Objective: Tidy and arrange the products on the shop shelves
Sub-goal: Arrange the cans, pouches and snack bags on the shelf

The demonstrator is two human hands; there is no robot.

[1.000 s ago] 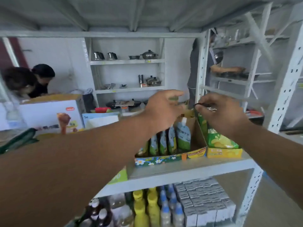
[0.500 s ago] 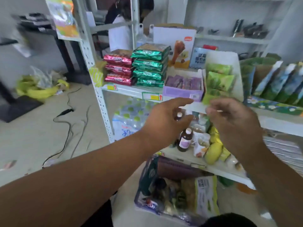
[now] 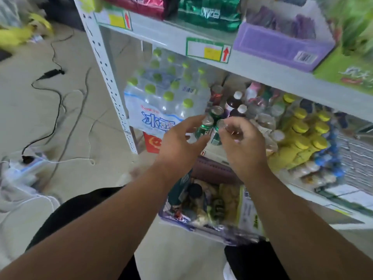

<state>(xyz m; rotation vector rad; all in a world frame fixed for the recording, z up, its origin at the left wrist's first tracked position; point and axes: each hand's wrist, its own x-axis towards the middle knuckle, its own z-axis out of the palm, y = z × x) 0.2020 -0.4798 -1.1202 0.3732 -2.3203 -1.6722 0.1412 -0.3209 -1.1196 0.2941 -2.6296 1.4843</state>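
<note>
**Hands at the cans, middle shelf**

Head view: both hands reach toward three green cans point(image 3: 210, 126) standing at the front of the middle shelf point(image 3: 343, 201), beside a wrapped water pack point(image 3: 163, 98). The left hand point(image 3: 179, 142) has its fingers spread and loose, close to one can; whether it touches is unclear. The right hand point(image 3: 242, 138) has curled fingers; what they hold, if anything, cannot be told. Yellow bottles point(image 3: 302, 138) stand further right. A purple box point(image 3: 282, 45) sits on the upper shelf. Below, a clear bin point(image 3: 212, 229) of goods rests on the tiled floor point(image 3: 40, 118), where black cables point(image 3: 54, 81) trail.
</note>
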